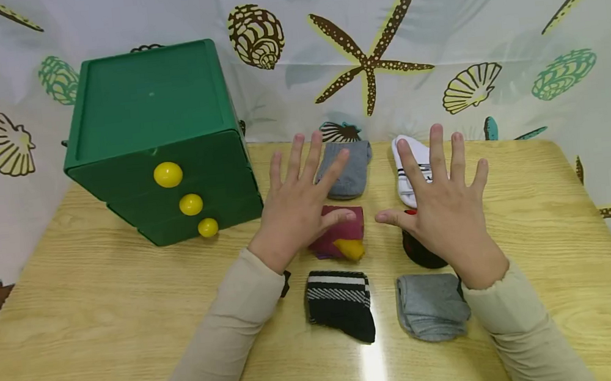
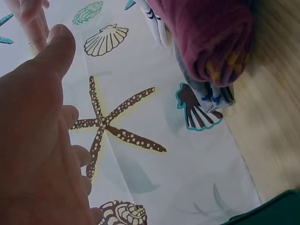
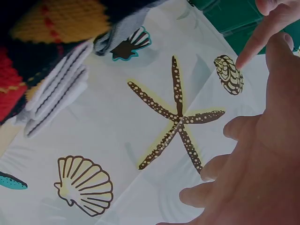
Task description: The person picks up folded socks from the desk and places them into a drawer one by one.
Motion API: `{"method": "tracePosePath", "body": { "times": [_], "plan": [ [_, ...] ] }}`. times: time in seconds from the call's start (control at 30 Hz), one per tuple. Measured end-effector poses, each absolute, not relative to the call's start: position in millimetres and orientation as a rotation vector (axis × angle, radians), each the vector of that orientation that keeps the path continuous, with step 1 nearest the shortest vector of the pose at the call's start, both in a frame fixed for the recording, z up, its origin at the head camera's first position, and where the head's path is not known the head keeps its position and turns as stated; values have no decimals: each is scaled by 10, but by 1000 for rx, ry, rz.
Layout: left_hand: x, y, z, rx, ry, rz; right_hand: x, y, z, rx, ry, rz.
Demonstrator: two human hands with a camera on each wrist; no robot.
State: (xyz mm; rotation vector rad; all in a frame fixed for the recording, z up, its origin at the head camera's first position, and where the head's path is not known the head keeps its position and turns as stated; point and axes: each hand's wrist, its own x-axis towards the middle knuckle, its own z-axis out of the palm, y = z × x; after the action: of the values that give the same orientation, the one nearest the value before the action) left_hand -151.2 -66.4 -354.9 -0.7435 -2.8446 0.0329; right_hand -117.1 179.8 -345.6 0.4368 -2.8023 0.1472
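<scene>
My left hand [image 1: 299, 209], fingers spread, is held over the table in front of a folded maroon sock [image 1: 349, 226] with a yellow patch. Also spread wide, my right hand [image 1: 451, 216] partly covers a dark sock [image 1: 419, 253] with some red and a folded white sock [image 1: 406, 190]. Neither hand holds anything. A blue-grey sock [image 1: 349, 174] lies beyond the left fingertips. Nearer the front are a black sock [image 1: 345, 315] with white and grey bands and a folded grey sock [image 1: 433, 307]. The maroon sock [image 2: 211, 37] looms close in the left wrist view.
A green drawer box [image 1: 153, 101] with yellow round knobs [image 1: 168, 175] stands at the back left of the wooden table [image 1: 102, 320]. Behind it hangs a white cloth [image 1: 296, 93] printed with shells and starfish. A small black thing [image 1: 286, 284] shows beside the left wrist, mostly hidden.
</scene>
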Motion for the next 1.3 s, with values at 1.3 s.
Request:
{"method": "tracePosePath", "body": {
  "times": [1.3],
  "plan": [
    [-1857,-3255,-2155,-319,-3106,-700,-918,457,-2706,867,-2438,708]
  ]
}}
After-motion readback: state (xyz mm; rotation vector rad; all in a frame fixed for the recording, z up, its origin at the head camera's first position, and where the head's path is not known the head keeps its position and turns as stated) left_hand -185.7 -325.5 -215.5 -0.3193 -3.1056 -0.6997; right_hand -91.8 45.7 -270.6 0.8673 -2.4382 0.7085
